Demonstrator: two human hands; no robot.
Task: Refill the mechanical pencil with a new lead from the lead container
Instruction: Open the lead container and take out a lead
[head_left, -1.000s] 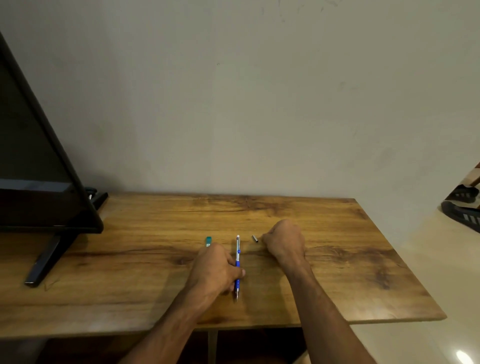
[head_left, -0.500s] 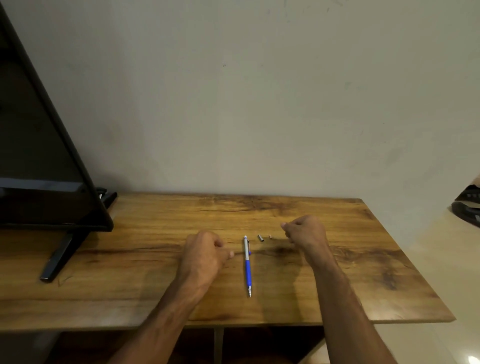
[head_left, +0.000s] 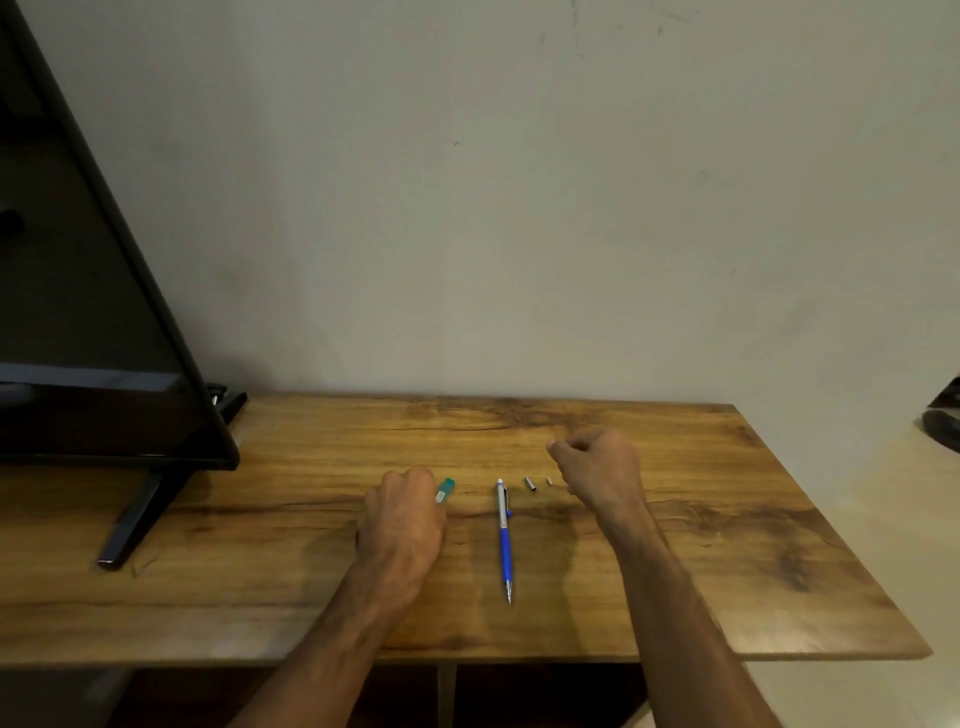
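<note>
- Blue-and-white plastic mechanical pencil (head_left: 504, 540) lies untouched mid-table, tip toward the near edge, likely parked so both hands are free.
- Small metal cap (head_left: 530, 484) and tiny white eraser (head_left: 549, 481) rest just beyond it.
- Teal plastic lead container (head_left: 444, 490) is pinched in the left hand (head_left: 402, 525); contents not visible.
- Right hand (head_left: 597, 465) hovers curled, apparently empty.
- Wooden table (head_left: 727, 545).

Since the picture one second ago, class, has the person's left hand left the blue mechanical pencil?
Yes. The left hand has shifted left, off the blue mechanical pencil lying on the wooden table, onto the green lead container.
</note>
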